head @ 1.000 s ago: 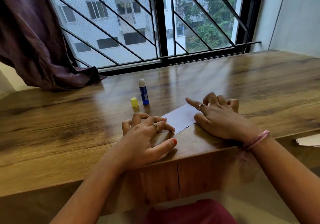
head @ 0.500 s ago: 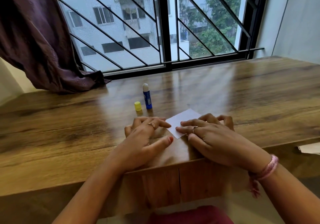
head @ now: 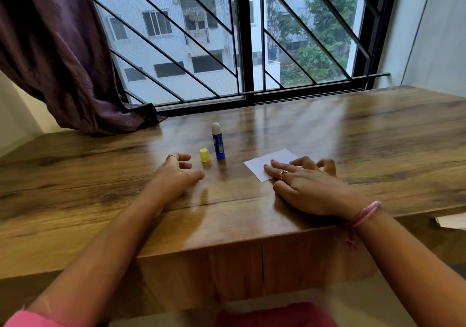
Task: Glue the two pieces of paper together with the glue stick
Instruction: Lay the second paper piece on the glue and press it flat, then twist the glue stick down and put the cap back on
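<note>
Left hand: the left hand [head: 176, 172] has left the paper since 0.5 s ago and now sits just short of the yellow cap [head: 204, 155], fingers loosely curled and spread, holding nothing.
Right hand: the right hand [head: 302, 185] stays flat on the white paper [head: 269, 165], fingers straight and pressing down, gripping nothing.
Paper: it lies on the wooden table [head: 378, 137], right of the glue stick; only 1 sheet outline shows, so I cannot tell whether 2 pieces are stacked.
Glue stick: the blue glue stick [head: 218, 141] stands upright and uncapped, its white tip exposed, just beside the cap and untouched.
Meaning: the pressing seems finished; the left hand's shift suggests a reach for the cap or stick, probably to close it.
Risk: a careless reach could topple the stick.
</note>
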